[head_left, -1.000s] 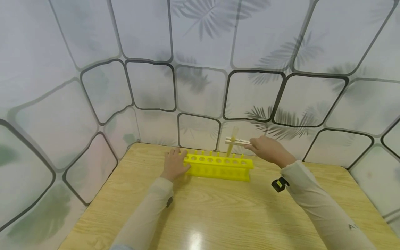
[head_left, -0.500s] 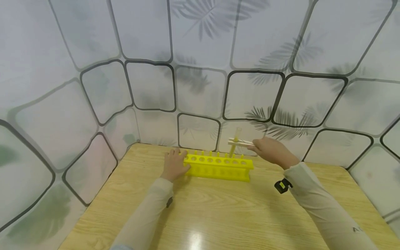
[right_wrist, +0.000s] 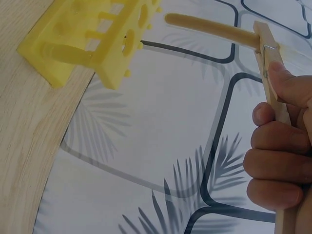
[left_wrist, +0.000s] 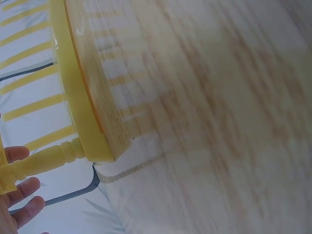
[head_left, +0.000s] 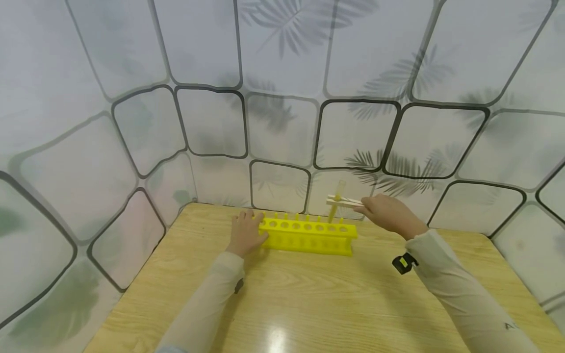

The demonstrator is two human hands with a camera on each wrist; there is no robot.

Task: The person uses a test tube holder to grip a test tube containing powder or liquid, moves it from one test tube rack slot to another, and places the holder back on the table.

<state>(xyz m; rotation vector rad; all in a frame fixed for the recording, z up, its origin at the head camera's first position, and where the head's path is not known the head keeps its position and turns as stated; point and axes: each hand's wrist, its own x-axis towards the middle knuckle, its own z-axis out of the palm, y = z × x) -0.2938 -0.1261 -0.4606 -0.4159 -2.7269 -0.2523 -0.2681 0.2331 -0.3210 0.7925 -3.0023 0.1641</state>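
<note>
A yellow test tube rack (head_left: 309, 240) stands on the table, with a row of round holes along its top. At its left end, my left hand (head_left: 245, 233) grips the rack, thumb in front and fingers over the top and back. My right hand (head_left: 388, 214) holds a wooden test tube clamp (right_wrist: 265, 53) by its handle, fingers curled round it. Pinched in the clamp's end is a test tube (right_wrist: 209, 28) filled partly with yellow liquid. The tube leans slightly, its lower end just above the right part of the rack, apart from it in the right wrist view.
The wooden table (head_left: 291, 304) reaches back to a pale wall covering (head_left: 282, 127) printed with dark outlines and leaves. Short yellow pegs (head_left: 297, 216) rise along the rack's rear. A black wrist camera (head_left: 403, 263) hangs at the right sleeve.
My right hand has moved slightly to the right, carrying the clamp and test tube along above the rack. The left hand and the rack have stayed in place.
</note>
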